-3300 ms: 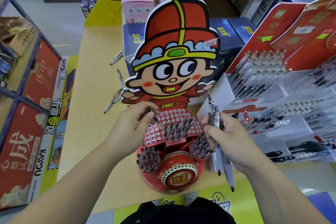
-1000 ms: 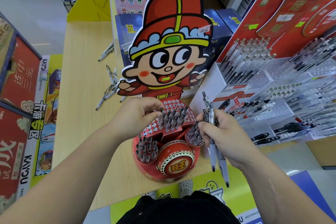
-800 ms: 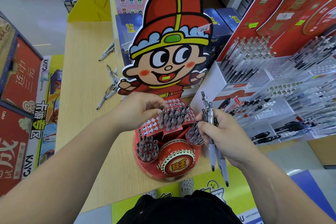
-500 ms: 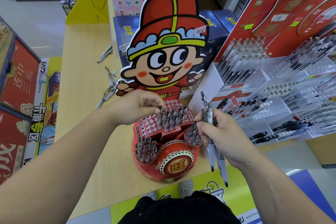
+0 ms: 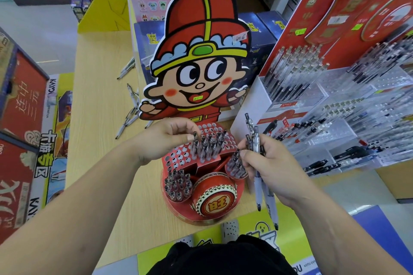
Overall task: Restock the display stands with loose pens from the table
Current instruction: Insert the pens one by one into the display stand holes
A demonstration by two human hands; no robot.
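A red cartoon-figure display stand [image 5: 178, 158] stands on the wooden table [image 5: 98, 118], its hole-punched tray partly filled with upright pens [image 5: 207, 145]. My left hand [image 5: 165, 138] hovers over the tray's left side, its fingertips pinching the top of a pen [image 5: 194, 138] that stands in a hole. To the right of the stand, my right hand [image 5: 268, 163] grips a bundle of white pens [image 5: 260, 183], caps up and tips hanging below the hand. More loose pens [image 5: 129, 116] lie on the table behind the stand's left side.
A tiered clear pen display [image 5: 335, 118] with red header cards fills the right side. Blue boxes [image 5: 261, 35] and pink boxes [image 5: 149, 0] stand behind the cartoon cutout. Red and yellow cartons [image 5: 22, 118] line the left. Two round pen cups and a red drum sit at the stand's front.
My left hand has seated a pen in the tray and stays at its top, shifting slightly left. My right hand has kept its pen bundle in nearly the same place.
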